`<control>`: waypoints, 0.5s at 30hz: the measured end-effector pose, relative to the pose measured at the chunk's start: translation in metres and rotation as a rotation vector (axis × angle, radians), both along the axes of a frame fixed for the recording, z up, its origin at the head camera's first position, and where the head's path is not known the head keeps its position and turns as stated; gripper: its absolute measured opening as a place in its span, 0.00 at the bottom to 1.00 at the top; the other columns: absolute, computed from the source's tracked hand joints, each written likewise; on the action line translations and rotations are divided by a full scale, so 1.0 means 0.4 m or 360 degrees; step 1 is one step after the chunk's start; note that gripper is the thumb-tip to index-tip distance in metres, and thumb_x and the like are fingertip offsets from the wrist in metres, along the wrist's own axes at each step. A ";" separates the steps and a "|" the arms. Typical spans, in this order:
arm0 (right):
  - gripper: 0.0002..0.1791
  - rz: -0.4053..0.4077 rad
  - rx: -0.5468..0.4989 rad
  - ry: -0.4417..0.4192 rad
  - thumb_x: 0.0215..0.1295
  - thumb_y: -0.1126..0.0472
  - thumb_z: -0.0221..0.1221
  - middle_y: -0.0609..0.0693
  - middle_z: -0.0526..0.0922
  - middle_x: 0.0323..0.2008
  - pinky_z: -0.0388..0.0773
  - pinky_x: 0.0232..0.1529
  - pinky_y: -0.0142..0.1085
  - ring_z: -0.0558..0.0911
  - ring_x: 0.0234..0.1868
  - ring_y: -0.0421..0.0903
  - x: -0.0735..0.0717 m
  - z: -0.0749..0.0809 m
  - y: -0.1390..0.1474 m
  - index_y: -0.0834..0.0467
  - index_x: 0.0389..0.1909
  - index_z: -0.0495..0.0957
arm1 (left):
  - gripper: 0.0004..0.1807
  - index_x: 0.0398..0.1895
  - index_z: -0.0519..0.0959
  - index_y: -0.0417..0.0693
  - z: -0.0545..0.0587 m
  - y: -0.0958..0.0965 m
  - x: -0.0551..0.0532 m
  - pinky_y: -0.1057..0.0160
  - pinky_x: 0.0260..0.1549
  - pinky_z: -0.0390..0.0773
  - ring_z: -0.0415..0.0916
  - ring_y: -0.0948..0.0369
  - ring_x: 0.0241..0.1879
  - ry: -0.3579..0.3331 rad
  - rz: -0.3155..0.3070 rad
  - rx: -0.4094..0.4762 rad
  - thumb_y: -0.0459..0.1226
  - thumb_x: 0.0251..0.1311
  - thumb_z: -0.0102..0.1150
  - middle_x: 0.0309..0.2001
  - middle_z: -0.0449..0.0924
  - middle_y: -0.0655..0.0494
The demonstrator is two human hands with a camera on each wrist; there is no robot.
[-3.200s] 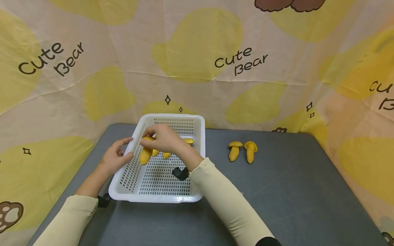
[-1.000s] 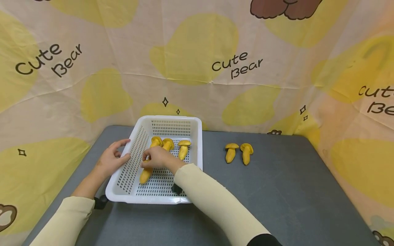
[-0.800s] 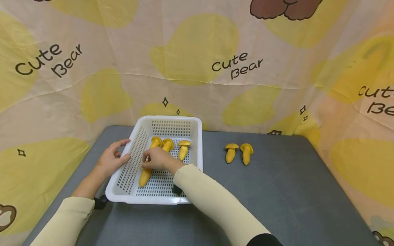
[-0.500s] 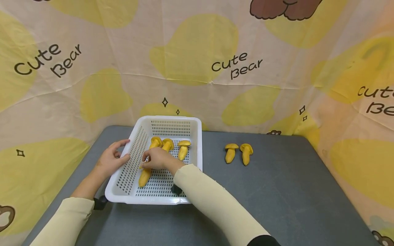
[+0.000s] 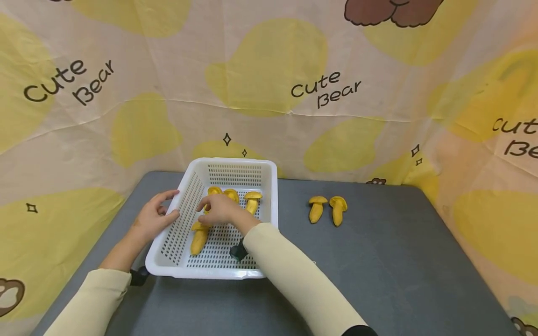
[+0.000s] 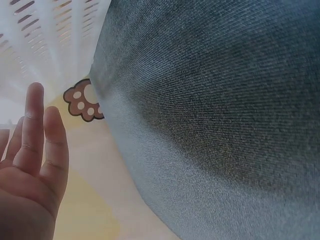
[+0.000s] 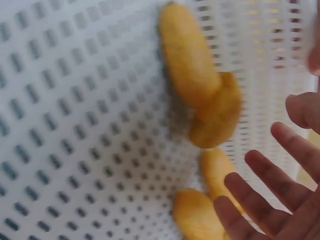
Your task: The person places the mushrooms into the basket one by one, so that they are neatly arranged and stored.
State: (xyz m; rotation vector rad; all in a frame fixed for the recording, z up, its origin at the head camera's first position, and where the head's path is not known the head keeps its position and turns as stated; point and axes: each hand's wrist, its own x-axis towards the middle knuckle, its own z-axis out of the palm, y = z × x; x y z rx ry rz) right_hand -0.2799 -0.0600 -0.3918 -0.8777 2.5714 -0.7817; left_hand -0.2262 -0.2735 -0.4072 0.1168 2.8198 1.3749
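A white perforated plastic basket (image 5: pixel 201 272) stands on the grey table. My left hand (image 5: pixel 153 217) rests against its left rim; the left wrist view shows that hand's fingers (image 6: pixel 34 127) extended beside the basket wall. Inside lies a yellow mushroom (image 5: pixel 199 241), its cap toward the back and its stem toward me. Just above that cap is my right hand (image 5: pixel 220 209), fingers spread and holding nothing. In the right wrist view a gap separates the fingers (image 7: pixel 267 175) from the same mushroom (image 7: pixel 185 55). Farther back, more mushrooms (image 5: pixel 253 203) lie in the basket, partly covered by the right hand.
Two more yellow mushrooms, a left one (image 5: pixel 316 211) and a right one (image 5: pixel 338 212), lie side by side on the grey table (image 5: pixel 391 261) right of the basket. A printed cloth (image 5: pixel 269 70) hangs behind the table.
My right hand brought the mushroom down toward the front left of the basket, let it go and moved slightly up and back, fingers parting. My left hand stays at the rim.
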 end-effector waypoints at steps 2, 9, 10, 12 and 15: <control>0.17 -0.0010 -0.0056 -0.0007 0.60 0.50 0.63 0.50 0.82 0.50 0.78 0.43 0.30 0.79 0.46 0.41 -0.001 0.006 0.004 0.50 0.50 0.81 | 0.33 0.71 0.58 0.44 -0.002 0.001 0.000 0.58 0.21 0.84 0.84 0.54 0.28 0.0003 -0.0005 0.0007 0.35 0.62 0.54 0.51 0.73 0.32; 0.19 -0.0034 -0.0233 0.0032 0.61 0.50 0.62 0.51 0.82 0.51 0.78 0.42 0.30 0.80 0.50 0.45 0.001 0.044 0.012 0.50 0.52 0.79 | 0.33 0.71 0.58 0.45 -0.005 0.003 -0.003 0.59 0.22 0.85 0.84 0.55 0.29 -0.0005 -0.0005 -0.0004 0.36 0.62 0.54 0.59 0.65 0.35; 0.19 -0.0038 -0.0268 0.0032 0.61 0.51 0.62 0.51 0.82 0.52 0.78 0.41 0.30 0.81 0.50 0.46 0.002 0.053 0.013 0.50 0.53 0.79 | 0.33 0.72 0.58 0.45 -0.006 0.003 -0.004 0.59 0.22 0.85 0.84 0.55 0.29 -0.0007 -0.0007 -0.0006 0.36 0.62 0.54 0.60 0.64 0.35; 0.19 -0.0043 -0.0320 0.0025 0.61 0.51 0.62 0.51 0.82 0.52 0.78 0.39 0.29 0.82 0.47 0.45 0.007 0.072 0.015 0.50 0.53 0.79 | 0.33 0.71 0.58 0.45 -0.006 0.001 -0.005 0.59 0.22 0.85 0.84 0.55 0.28 -0.0008 -0.0010 -0.0008 0.36 0.62 0.53 0.60 0.64 0.35; 0.20 -0.0031 -0.0397 0.0026 0.61 0.52 0.62 0.52 0.82 0.52 0.79 0.36 0.27 0.82 0.44 0.44 0.014 0.097 0.016 0.51 0.54 0.79 | 0.33 0.71 0.58 0.45 -0.008 -0.003 -0.006 0.59 0.21 0.85 0.84 0.55 0.28 -0.0007 -0.0008 -0.0014 0.36 0.63 0.53 0.59 0.65 0.34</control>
